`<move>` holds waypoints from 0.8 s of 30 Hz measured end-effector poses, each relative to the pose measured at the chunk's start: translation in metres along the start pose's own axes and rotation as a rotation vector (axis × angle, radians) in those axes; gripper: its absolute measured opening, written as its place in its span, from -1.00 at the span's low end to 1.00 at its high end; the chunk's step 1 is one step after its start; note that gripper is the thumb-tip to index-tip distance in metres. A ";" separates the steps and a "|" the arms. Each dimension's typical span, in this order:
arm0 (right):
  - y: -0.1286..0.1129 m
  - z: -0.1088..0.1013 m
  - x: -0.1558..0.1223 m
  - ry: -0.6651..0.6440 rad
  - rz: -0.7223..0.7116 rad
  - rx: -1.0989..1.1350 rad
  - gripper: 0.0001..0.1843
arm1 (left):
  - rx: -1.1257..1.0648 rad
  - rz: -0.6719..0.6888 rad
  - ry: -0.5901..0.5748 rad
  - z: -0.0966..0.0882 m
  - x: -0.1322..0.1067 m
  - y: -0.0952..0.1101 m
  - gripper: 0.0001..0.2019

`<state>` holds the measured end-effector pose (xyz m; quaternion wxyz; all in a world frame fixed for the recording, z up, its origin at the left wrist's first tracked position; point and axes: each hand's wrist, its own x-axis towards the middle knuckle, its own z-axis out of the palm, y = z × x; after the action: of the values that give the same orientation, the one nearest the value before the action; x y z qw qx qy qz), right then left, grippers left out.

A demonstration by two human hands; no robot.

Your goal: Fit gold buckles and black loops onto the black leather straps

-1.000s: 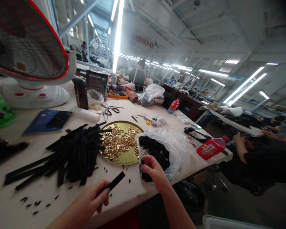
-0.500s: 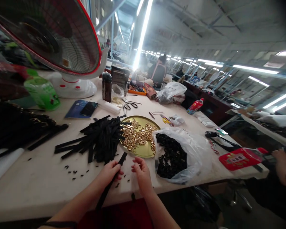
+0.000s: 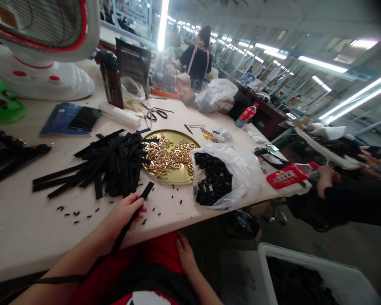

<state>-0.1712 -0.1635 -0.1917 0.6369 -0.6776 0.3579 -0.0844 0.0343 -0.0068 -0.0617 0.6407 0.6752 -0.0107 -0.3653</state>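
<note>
My left hand (image 3: 130,210) is closed around a black strap (image 3: 147,190), its short end sticking up past the fingers and its long end hanging toward my lap. Below the table edge, my right hand (image 3: 186,254) rests against the red cloth (image 3: 161,250) on my lap, fingers stretched out, with nothing visible in them. Ahead of the left hand lies a heap of black straps (image 3: 114,163). Beside it, a round gold tray (image 3: 182,176) bears many small gold metal pieces (image 3: 161,156). A white plastic bag (image 3: 244,178) of small black pieces (image 3: 212,180) lies open to the right.
Loose black bits (image 3: 76,213) dot the table. Behind are scissors (image 3: 157,112), a phone (image 3: 85,118), a dark bottle (image 3: 111,80) and a fan (image 3: 44,80). A red-labelled bottle (image 3: 287,174) lies near a co-worker's hand (image 3: 327,178). A white bin (image 3: 307,254) stands below right.
My right hand has dropped from above the table to my lap. The left hand still grips the strap. The view has shifted down and right, bringing the white bin into sight.
</note>
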 end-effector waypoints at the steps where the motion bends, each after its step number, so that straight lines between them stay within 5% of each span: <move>1: 0.001 -0.002 0.002 0.012 0.072 0.064 -0.56 | 0.002 0.002 -0.001 0.000 0.000 0.001 -0.73; 5: -0.004 -0.021 -0.006 0.087 0.259 0.190 -0.61 | 0.005 0.005 -0.019 0.000 0.001 0.004 -0.69; 10: -0.011 -0.049 -0.027 0.014 0.468 0.510 -0.63 | -0.034 -0.032 -0.062 0.001 -0.017 0.010 -0.70; 13: -0.041 -0.054 -0.030 -0.013 0.438 0.574 -0.52 | -0.114 -0.064 -0.142 0.005 -0.037 0.017 -0.76; 19: -0.135 -0.020 -0.013 -0.292 0.094 0.444 -0.65 | -0.219 -0.199 -0.206 0.017 -0.062 0.031 -0.75; 24: -0.171 0.019 0.018 -0.336 0.043 0.390 -0.60 | -0.261 -0.233 -0.237 0.018 -0.063 0.032 -0.74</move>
<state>-0.0826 -0.1702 -0.0435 0.8078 -0.5386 0.2382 -0.0243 -0.0067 0.0028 -0.0020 0.6705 0.5355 0.0397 -0.5119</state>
